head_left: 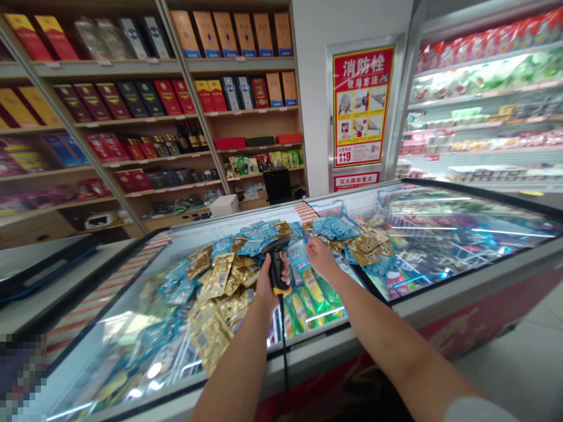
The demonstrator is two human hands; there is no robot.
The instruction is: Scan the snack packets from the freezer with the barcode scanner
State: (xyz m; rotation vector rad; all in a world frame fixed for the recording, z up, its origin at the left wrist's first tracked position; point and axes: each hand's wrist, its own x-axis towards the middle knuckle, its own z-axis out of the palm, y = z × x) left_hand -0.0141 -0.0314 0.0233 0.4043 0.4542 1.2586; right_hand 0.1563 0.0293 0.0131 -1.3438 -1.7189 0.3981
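Observation:
My left hand is wrapped round the grip of a black and yellow barcode scanner, whose cable hangs down in front of the freezer. Its head is level with a light blue packet to the right. My right hand has its fingers closed at the right edge of that packet; the fingertips are partly hidden. Gold foil packets lie in a loose heap left of the scanner. More blue packets are spread behind it on the freezer's glass top.
Green and yellow packaged goods show inside the chest freezer. More gold packets lie on the right. Shelves of boxed goods stand behind, with a red and yellow sign and a lit refrigerated display at right.

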